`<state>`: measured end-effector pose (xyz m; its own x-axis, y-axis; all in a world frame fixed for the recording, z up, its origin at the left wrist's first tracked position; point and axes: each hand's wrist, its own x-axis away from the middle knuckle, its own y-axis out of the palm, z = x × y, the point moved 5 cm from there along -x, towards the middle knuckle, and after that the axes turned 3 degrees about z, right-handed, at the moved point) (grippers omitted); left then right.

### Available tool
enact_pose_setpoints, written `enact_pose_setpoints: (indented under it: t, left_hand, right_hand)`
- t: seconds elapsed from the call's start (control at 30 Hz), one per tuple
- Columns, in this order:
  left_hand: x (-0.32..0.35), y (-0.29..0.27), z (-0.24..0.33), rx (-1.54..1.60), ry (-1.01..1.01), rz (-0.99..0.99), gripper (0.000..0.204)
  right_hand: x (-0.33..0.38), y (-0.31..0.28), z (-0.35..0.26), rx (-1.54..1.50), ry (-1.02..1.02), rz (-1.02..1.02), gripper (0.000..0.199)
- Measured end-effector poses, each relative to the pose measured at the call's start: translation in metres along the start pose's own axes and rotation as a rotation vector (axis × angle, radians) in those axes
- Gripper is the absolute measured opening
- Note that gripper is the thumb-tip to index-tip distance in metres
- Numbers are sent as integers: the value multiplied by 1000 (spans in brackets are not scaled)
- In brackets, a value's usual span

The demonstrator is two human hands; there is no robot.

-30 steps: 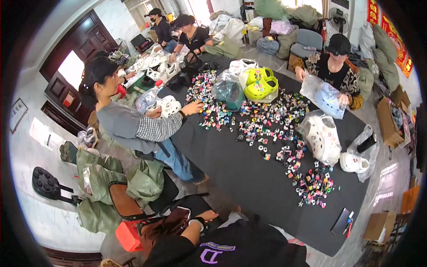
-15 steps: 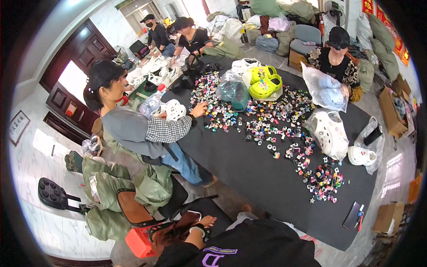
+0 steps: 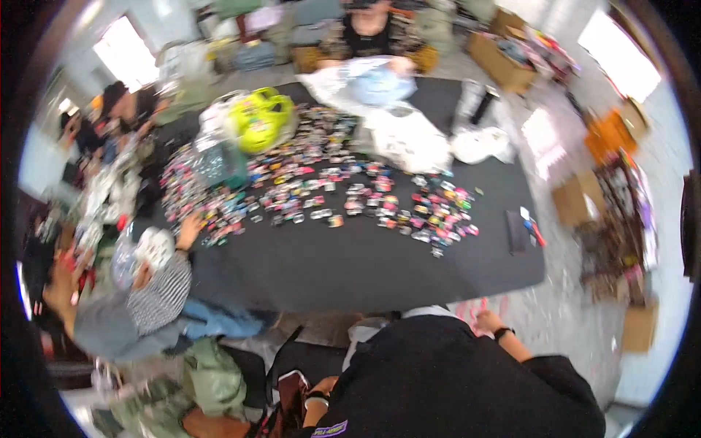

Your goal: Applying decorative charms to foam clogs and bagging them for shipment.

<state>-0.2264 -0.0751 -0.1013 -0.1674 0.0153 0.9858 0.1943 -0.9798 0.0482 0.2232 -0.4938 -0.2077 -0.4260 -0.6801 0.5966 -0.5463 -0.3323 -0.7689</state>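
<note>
A: Where are the wearer's hands?

B: The right hand point(image 3: 488, 321) hangs at about 5 o'clock from the table's middle, just off the near edge of the black table point(image 3: 380, 270), a dark watch band on its wrist. It looks loosely open and holds nothing, though blur hides the fingers. The left hand point(image 3: 325, 385) is low at 6 o'clock, beside a dark red phone-like thing point(image 3: 293, 390); I cannot tell whether it grips it or only touches it.

A: Which way does that thing run?

B: Its long axis runs roughly 12 to 6, the upper end toward the table. Too blurred for more.

A: And the table?

B: It spreads wide from 9 to 3. A band of small colourful trinkets point(image 3: 343, 197) lies across it from 9 o'clock to about 3. At 11 sits a yellow-green shoe pile point(image 3: 261, 120), at 1 a heap of white bags point(image 3: 412, 142). A dark flat item point(image 3: 515, 232) lies near the right edge at 3.

A: Anyone else?

B: 1 person in a striped sleeve point(image 3: 164, 292) sits at 8 o'clock, a hand among the trinkets. Another in dark clothes point(image 3: 376, 36) sits at 12, behind a clear bag. Cardboard boxes point(image 3: 577, 201) stand on the pale floor at 3.
</note>
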Motion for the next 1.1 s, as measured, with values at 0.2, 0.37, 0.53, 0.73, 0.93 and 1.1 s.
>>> enact_pose_setpoints:
  t: [0.2, 0.37, 0.53, 0.73, 0.93, 1.1]
  left_hand:
    - [-42, 29, 35, -93, 31, -130, 55]
    - [-49, 14, 50, -73, 56, -104, 51]
    - [-43, -17, 79, -39, 90, -59, 48]
    - [-44, -45, 90, -16, 96, 3, 43]
    - [-38, -75, 120, 43, 125, 60, 39]
    - [22, -85, 98, 207, 79, 169, 35]
  right_hand:
    - [65, -86, -46, -930, 722, -18, 26]
    - [72, -70, -54, -733, 595, -166, 22]
    - [56, -35, -30, -344, 110, 101, 17]
    - [62, -85, -51, -947, 642, 88, 29]
    - [41, -85, -42, -914, 509, 28, 30]
    - [-6, -183, -33, -1428, 225, 97, 36]
